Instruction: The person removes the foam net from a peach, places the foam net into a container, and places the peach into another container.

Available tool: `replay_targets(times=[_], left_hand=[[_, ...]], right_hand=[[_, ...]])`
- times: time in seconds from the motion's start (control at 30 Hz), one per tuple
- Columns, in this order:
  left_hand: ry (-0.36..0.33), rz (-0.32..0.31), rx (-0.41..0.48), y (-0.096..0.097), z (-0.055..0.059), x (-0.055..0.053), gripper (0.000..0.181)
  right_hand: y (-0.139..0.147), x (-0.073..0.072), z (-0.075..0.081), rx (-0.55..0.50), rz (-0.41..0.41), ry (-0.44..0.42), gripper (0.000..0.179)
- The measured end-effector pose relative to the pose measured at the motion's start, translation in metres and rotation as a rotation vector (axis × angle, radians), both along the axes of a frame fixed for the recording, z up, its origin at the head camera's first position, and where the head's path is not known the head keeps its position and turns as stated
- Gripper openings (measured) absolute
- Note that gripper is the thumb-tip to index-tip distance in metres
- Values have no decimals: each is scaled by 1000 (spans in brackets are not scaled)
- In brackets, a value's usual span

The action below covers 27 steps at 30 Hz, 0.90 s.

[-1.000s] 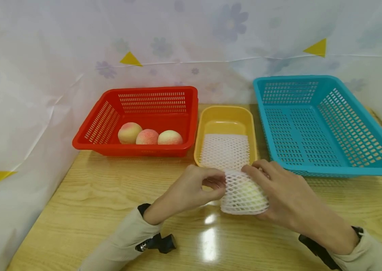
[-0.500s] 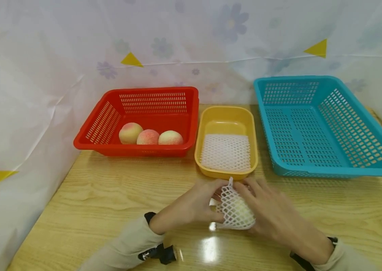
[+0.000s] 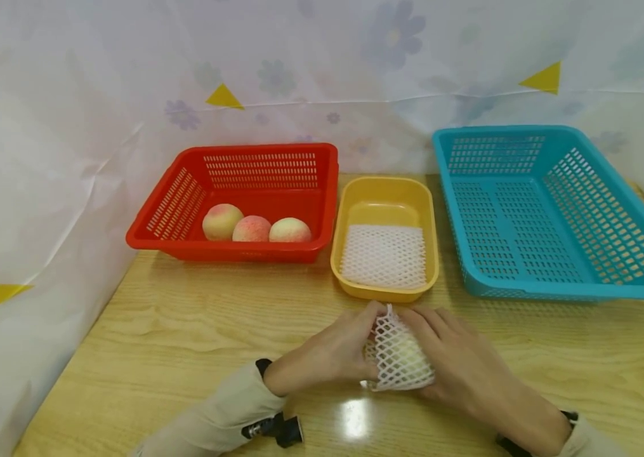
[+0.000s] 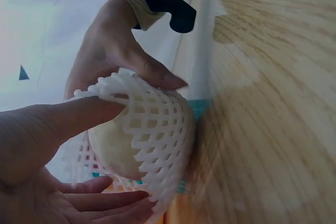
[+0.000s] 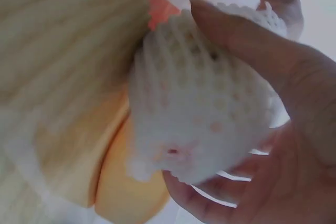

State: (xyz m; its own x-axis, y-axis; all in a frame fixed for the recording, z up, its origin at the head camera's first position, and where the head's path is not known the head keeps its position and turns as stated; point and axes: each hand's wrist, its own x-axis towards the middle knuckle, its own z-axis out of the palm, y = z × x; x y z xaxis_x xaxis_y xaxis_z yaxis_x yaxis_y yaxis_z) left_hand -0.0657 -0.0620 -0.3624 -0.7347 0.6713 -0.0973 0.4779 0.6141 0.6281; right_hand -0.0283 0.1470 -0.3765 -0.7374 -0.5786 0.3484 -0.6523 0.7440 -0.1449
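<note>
Just above the table in the head view is a white foam net sleeve (image 3: pixel 393 362), with a pale peach (image 4: pixel 113 142) partly inside it. My right hand (image 3: pixel 461 365) grips the sleeved peach from the right; in the right wrist view, thumb and fingers curl round the foam net. My left hand (image 3: pixel 335 357) holds the open rim of the net from the left. In the left wrist view its thumb lies at the rim against the peach, while the other fingers reach under the mesh. Bare peach skin shows through that opening.
Behind the hands stands a yellow tray (image 3: pixel 346 289) with flat white foam nets (image 3: pixel 384 257) in it. A red basket (image 3: pixel 230 251) at the left holds 3 peaches (image 3: pixel 251 228). To the right is a blue basket (image 3: pixel 533 285). A white cloth (image 3: pixel 299 76) hangs behind.
Both hands have brought the netted peach down and nearer to the body, away from the yellow tray. The net has turned, and its upper end now stands as a narrow point.
</note>
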Motion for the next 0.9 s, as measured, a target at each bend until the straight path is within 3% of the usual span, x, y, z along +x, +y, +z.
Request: replay_targets(times=[0.23, 0.43, 0.6, 0.9], left_hand=[[15, -32, -36, 3, -7, -2, 61], [72, -66, -30, 4, -9, -3, 61], [75, -106, 33, 8, -12, -5, 63], [69, -151, 163, 19, -22, -3, 77]], right_hand=[[32, 5, -1, -44, 15, -39, 106], [49, 8, -3, -102, -20, -18, 89], [49, 11, -4, -163, 14, 4, 72], [39, 9, -4, -220, 124, 85, 63]])
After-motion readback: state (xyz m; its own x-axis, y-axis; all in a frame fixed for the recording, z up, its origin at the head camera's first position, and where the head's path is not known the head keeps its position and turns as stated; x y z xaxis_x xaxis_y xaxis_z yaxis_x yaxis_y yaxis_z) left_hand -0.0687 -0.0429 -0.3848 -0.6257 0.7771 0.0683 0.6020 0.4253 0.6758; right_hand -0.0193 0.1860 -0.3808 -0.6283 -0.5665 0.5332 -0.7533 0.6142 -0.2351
